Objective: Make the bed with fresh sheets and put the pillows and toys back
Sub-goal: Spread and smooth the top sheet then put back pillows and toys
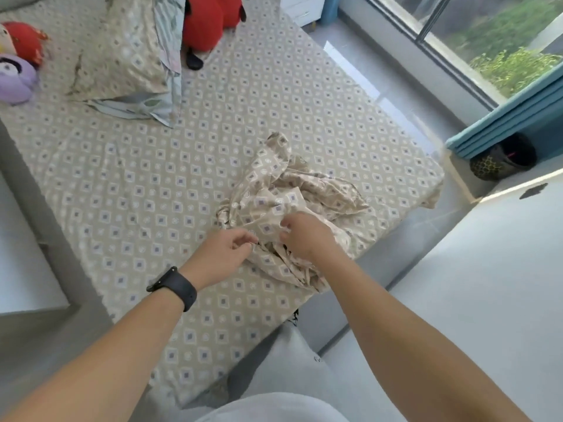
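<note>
A beige diamond-patterned sheet (158, 184) covers the mattress. A crumpled bundle of the same patterned cloth (292, 190) lies near the bed's right edge. My right hand (304, 236) pinches the bundle's near folds. My left hand (222, 254), with a black wristband, touches the bundle's left edge with curled fingers; whether it grips is unclear. A pillow in a matching case (122, 53) lies at the head over a pale leaf-print pillow (166, 41). A red plush toy (207, 19) sits behind them. A red-hooded doll (21, 38) and a purple plush (15, 80) rest at the far left.
A grey bed frame edge (36, 202) runs along the left beside a white surface (21, 269). On the right are pale floor tiles (380, 86), a large window (487, 41), a teal cushioned ledge (511, 117) and a dark patterned pot (502, 156).
</note>
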The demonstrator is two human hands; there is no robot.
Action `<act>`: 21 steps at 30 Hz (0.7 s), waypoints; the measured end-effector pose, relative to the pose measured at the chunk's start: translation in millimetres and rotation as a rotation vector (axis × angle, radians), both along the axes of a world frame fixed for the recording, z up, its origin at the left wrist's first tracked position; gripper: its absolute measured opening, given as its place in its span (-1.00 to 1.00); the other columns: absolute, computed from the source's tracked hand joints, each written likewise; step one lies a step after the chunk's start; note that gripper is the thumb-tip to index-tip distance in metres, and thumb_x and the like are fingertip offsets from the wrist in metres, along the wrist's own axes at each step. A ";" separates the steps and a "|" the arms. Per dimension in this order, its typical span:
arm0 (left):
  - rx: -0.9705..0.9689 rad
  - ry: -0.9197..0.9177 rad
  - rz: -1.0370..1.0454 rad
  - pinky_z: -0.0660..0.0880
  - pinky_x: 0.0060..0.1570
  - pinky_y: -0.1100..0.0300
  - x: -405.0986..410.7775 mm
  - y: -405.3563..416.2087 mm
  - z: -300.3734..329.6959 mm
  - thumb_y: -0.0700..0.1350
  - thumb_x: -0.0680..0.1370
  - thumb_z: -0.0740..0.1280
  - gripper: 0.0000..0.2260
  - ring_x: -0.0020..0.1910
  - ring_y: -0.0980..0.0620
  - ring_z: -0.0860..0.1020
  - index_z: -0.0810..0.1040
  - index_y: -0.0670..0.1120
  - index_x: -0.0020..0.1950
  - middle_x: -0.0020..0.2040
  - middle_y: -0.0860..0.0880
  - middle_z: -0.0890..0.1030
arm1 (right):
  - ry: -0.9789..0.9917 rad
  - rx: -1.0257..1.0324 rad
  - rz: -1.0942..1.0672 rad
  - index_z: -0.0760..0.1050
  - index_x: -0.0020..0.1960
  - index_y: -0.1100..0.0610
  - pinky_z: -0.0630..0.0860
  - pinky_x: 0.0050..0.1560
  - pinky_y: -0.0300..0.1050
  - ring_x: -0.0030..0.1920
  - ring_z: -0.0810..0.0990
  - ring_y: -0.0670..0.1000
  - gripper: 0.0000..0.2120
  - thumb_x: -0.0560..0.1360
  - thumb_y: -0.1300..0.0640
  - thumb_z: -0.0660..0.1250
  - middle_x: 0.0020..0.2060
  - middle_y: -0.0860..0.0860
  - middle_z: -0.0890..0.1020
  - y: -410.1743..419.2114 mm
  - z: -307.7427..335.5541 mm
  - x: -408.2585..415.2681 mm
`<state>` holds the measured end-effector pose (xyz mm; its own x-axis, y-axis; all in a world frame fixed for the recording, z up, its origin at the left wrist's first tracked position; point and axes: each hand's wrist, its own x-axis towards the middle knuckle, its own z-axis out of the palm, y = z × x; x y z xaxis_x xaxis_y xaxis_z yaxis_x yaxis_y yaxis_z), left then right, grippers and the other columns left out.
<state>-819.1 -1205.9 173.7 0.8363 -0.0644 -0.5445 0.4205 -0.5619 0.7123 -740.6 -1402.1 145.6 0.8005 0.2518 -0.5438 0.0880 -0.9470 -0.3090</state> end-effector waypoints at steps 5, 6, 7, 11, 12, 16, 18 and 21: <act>0.059 0.055 0.056 0.50 -0.10 0.18 41.1 -44.1 -9.3 -0.01 0.65 0.25 -0.83 -0.03 0.18 0.56 0.61 0.16 0.15 0.04 0.22 0.59 | -0.053 -0.003 -0.126 0.33 0.47 0.05 0.52 0.15 0.09 0.33 0.44 0.16 -0.50 0.55 0.10 0.27 0.36 0.08 0.43 -25.9 -60.0 62.9; 0.065 0.057 0.096 0.50 -0.09 0.20 42.5 -47.9 -9.8 -0.02 0.65 0.25 -0.82 -0.02 0.19 0.56 0.61 0.15 0.16 0.05 0.21 0.59 | -0.023 -0.039 -0.147 0.28 0.49 0.05 0.51 0.18 0.10 0.35 0.42 0.19 -0.48 0.55 0.09 0.27 0.36 0.09 0.42 -29.2 -75.6 67.4; 0.061 0.066 0.125 0.51 -0.06 0.20 40.5 -50.2 -10.7 -0.02 0.65 0.25 -0.82 0.00 0.20 0.56 0.61 0.15 0.17 0.05 0.21 0.60 | 0.038 -0.083 -0.154 0.29 0.46 0.06 0.52 0.18 0.12 0.31 0.45 0.20 -0.51 0.55 0.09 0.26 0.32 0.10 0.46 -34.7 -92.8 68.4; 0.084 0.169 0.191 0.53 0.08 0.17 8.6 -50.7 -16.0 -0.01 0.66 0.25 -0.83 0.05 0.23 0.55 0.60 0.17 0.17 0.06 0.24 0.61 | 0.290 -0.150 -0.111 0.51 0.02 0.20 0.59 0.02 -0.05 -0.13 0.57 0.08 -0.87 0.56 0.25 0.19 -0.06 0.06 0.61 -53.0 -117.5 55.4; 0.099 0.182 0.221 0.54 0.09 0.17 -1.1 -49.5 -17.4 0.00 0.65 0.25 -0.83 0.06 0.23 0.55 0.59 0.18 0.17 0.06 0.24 0.61 | 0.297 -0.106 -0.070 0.55 0.04 0.24 0.56 -0.01 -0.09 -0.11 0.58 0.09 -0.81 0.58 0.29 0.16 -0.05 0.08 0.61 -52.7 -117.3 52.5; 0.127 0.233 0.319 0.51 0.04 0.24 -10.7 -47.0 -14.1 -0.02 0.64 0.27 -0.85 0.09 0.18 0.56 0.58 0.17 0.15 0.09 0.18 0.61 | 0.393 0.193 -0.238 0.50 -0.08 0.15 0.47 -0.16 -0.07 -0.16 0.54 0.10 -0.77 0.59 0.27 0.08 -0.14 0.08 0.57 -14.0 -71.4 47.1; 0.086 0.181 0.379 0.51 0.06 0.22 -6.4 -52.7 -5.1 -0.04 0.61 0.32 -0.82 0.11 0.15 0.57 0.55 0.18 0.18 0.12 0.15 0.59 | 0.375 0.333 -0.367 0.30 -0.26 0.12 0.26 -0.29 -0.08 -0.31 0.34 0.04 -0.80 0.54 0.24 0.09 -0.30 0.05 0.38 11.0 -22.3 46.5; -0.067 0.033 0.404 0.50 -0.04 0.28 7.7 -64.0 17.1 -0.01 0.51 0.46 -0.53 0.09 0.19 0.57 0.42 0.20 0.37 0.20 0.18 0.53 | 0.457 0.664 -0.496 0.16 -0.29 0.10 0.12 -0.35 -0.09 -0.35 0.17 -0.01 -0.79 0.50 0.21 0.11 -0.35 0.03 0.23 43.0 56.6 55.8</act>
